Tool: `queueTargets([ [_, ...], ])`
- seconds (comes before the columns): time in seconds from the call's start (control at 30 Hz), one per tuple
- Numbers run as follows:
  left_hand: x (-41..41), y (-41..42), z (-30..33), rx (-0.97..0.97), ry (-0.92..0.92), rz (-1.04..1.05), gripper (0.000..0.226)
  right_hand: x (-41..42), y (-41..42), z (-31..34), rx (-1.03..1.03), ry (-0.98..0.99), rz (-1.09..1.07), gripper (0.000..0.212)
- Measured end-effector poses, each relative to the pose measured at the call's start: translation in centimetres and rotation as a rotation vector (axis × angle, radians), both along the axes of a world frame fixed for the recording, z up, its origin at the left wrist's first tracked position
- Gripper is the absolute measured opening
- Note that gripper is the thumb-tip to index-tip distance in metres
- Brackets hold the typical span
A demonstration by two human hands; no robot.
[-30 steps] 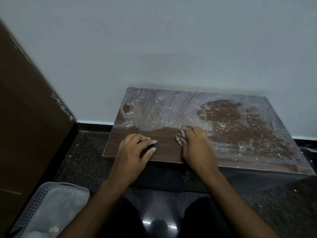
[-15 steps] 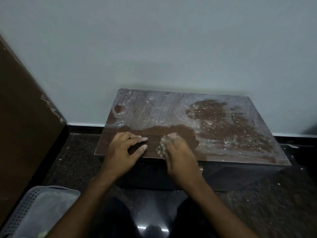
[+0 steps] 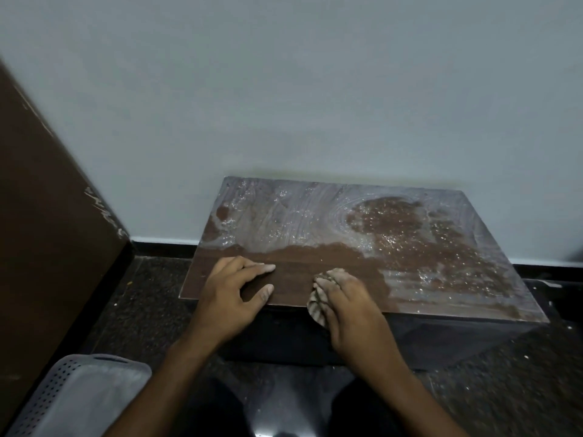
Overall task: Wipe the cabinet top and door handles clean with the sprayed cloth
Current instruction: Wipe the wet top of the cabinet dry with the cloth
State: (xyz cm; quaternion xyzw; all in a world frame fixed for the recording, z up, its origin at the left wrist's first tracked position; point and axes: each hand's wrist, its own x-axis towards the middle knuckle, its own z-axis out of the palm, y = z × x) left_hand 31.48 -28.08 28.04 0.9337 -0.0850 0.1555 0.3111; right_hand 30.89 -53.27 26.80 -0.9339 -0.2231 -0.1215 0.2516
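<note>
**Brown cabinet top half-filmed in wet streaks**

Brown wood-grain laminate is showing dark and clean along the near strip of the cabinet top (image 3: 315,247), while the far and right parts are lying under a pale, smeared film with swirl marks and glinting droplets. A reddish-brown patch is showing through the film toward the right rear. The low cabinet is sitting on a dark speckled floor (image 3: 142,304), its back edge against a pale wall (image 3: 284,89).

The right hand (image 3: 350,307) is pressing a bunched, ribbed, greyish cloth (image 3: 315,305) at the front edge, fingers curled over it; the cloth is overhanging the edge slightly. The left hand (image 3: 233,294) is resting on the top just beside it, fingers loosely spread and holding nothing. A perforated grey basket (image 3: 63,392) is sitting at lower left, beside a brown wooden panel (image 3: 41,231).
</note>
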Motion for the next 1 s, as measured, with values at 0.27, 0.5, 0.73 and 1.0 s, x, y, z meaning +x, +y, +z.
queueTargets([
  [0.27, -0.1, 0.0, 0.3, -0.003, -0.005, -0.003, 0.039, 6.2, 4.4, 1.3, -0.022, 0.106, -0.155, 0.042],
  [0.5, 0.0, 0.1, 0.4, -0.021, -0.007, 0.004, 0.041, 2.8, 5.2, 0.4, 0.007, 0.081, 0.066, 0.044],
  [0.73, -0.1, 0.0, 0.6, -0.116, 0.014, 0.001, 0.043, 2.1, 7.7, 0.9, 0.028, 0.090, 0.066, 0.040],
  [1.0, -0.8, 1.2, 1.6, -0.389, -0.023, 0.111, 0.054, 6.0, 8.7, 1.3, -0.022, 0.104, -0.017, 0.039],
])
